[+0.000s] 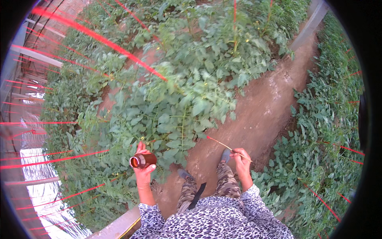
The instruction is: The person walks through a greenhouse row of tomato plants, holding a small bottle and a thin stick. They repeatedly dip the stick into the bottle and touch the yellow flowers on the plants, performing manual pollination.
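My left hand (143,171) grips a brown bottle (148,160), tilted on its side with its uncapped mouth facing left. Two fingers of that hand reach up beyond the bottle, close to small yellowish flowers (142,138) on a tomato plant (167,125). Over the dirt path, my right hand (242,161) pinches a thin stick (222,144) between thumb and fingers. A small red tip (208,137) tops the stick's far end, pointing up and left, apart from the leaves. The bottle's contents cannot be made out clearly.
A bare dirt path (253,110) runs between two rows of leafy plants. Red strings (119,49) stretch upward from the plants on both sides. A grey post (309,27) stands at the path's far end; a pale beam (119,224) lies at lower left. Reflective sheeting (41,179) lines the left.
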`<state>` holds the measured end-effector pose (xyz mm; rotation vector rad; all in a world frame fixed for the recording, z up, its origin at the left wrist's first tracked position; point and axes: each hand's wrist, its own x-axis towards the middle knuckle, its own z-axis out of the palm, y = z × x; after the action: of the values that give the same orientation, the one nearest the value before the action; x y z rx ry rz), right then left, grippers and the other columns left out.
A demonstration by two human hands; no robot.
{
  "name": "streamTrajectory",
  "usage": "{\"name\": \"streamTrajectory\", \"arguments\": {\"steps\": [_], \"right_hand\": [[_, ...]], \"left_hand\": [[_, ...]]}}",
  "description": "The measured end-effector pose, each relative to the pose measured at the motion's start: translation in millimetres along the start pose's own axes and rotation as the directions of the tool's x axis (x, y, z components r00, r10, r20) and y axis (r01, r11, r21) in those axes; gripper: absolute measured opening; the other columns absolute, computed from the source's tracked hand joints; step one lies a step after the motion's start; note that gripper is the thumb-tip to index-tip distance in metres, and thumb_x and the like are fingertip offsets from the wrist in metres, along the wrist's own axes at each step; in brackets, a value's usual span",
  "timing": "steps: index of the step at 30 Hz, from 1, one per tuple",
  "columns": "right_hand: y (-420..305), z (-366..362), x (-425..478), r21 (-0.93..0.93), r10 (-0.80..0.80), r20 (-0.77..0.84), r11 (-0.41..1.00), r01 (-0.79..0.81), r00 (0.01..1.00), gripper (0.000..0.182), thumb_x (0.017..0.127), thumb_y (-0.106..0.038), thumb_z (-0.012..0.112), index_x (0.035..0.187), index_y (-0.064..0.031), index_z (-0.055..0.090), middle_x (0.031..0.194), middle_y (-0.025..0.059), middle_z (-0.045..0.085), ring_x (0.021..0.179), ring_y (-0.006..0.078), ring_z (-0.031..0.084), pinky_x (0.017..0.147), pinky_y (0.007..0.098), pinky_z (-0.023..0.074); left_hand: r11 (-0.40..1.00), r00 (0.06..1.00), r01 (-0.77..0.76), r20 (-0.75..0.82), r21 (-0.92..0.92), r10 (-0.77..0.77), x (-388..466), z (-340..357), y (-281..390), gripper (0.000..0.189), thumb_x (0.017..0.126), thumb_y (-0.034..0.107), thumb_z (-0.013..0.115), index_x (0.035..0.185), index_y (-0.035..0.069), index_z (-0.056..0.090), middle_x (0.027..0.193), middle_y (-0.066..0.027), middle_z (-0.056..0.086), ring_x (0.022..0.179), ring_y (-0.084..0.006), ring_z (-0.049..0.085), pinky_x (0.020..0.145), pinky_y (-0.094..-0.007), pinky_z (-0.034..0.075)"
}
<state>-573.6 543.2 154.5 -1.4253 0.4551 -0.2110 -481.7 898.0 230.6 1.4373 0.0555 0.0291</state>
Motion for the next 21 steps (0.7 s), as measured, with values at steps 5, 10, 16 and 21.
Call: {"name": "streamTrajectory", "arguments": {"steps": [5,10,16,21], "right_hand": [[-24.2,-61.4,23.0,-0.067,-0.068,-0.057,0.996,0.064,0.996,0.018,0.087,0.003,0.044,0.098,0.0045,0.058,0.093,0.0113,0.059,0.079,0.0162,0.061,0.072,0.0271,0.0495],[-49.7,-95.6,43.7,-0.038,-0.091,-0.229,0.996,0.085,0.969,0.013,0.088,0.002,0.049,0.096,0.0032,0.059,0.093,0.0090,0.061,0.078,0.0144,0.061,0.072,0.0259,0.0495],[-70.9,-110.7,78.1,-0.060,-0.104,-0.253,0.994,0.092,0.962,0.013,0.090,0.000,0.048,0.099,0.0024,0.057,0.095,0.0114,0.061,0.078,0.0155,0.061,0.069,0.0258,0.0504],[-93.0,-119.9,113.9,-0.145,-0.144,-0.243,0.983,0.110,0.959,0.013,0.090,0.000,0.048,0.099,0.0019,0.057,0.096,0.0116,0.060,0.078,0.0165,0.061,0.068,0.0265,0.0506]], "left_hand": [[0.996,0.978,-0.028,0.202,-0.090,0.046,37.0,120.3,7.1,0.075,0.053,0.010,0.083,0.121,0.010,0.051,0.147,-0.0144,0.026,0.135,-0.0318,0.027,0.108,-0.0432,0.029],[0.997,0.964,-0.030,0.262,-0.065,0.047,73.1,218.8,-15.3,0.071,0.049,0.014,0.087,0.113,0.009,0.057,0.148,-0.0150,0.025,0.134,-0.0309,0.030,0.108,-0.0438,0.027],[0.999,0.960,0.018,0.281,-0.043,-0.005,124.7,301.2,-81.2,0.069,0.050,0.002,0.084,0.112,0.007,0.056,0.152,-0.0130,0.014,0.137,-0.0247,0.023,0.109,-0.0358,0.025],[0.992,0.993,-0.004,0.114,0.126,-0.011,169.8,337.1,-139.3,0.068,0.048,0.008,0.086,0.109,0.005,0.057,0.148,-0.0176,0.019,0.135,-0.0276,0.026,0.106,-0.0373,0.031]]}}
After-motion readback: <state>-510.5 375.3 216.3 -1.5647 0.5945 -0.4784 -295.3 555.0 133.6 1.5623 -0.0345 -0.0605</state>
